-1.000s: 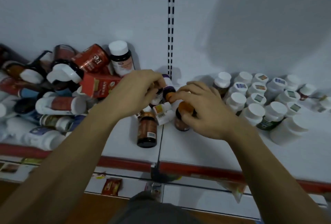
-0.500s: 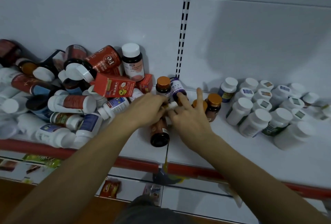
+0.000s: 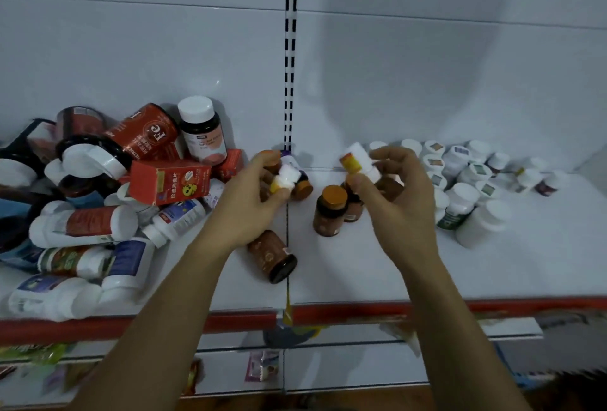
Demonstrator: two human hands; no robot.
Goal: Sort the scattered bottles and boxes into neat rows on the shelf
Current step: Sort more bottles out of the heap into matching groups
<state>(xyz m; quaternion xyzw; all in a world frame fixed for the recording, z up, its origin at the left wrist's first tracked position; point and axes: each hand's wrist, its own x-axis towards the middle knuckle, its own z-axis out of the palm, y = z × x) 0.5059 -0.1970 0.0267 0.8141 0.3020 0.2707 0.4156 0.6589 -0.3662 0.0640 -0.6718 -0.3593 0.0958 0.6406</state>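
Holdings: yellow-labelled bottle (image 3: 284, 180) gripped by left hand (image 3: 249, 210), cap tilted up-right; orange-labelled bottle (image 3: 358, 160) pinched over thumb of right hand (image 3: 404, 210), long axis slanting, label leftward.

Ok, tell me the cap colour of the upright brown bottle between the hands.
Orange cap on the brown bottle; the head view shows it best.

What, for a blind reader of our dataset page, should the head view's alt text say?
A person's left hand holds a small white bottle and the right hand a second white bottle above a white shelf. A jumbled pile of bottles and boxes lies at left; upright white-capped bottles stand grouped at right, brown bottles between.
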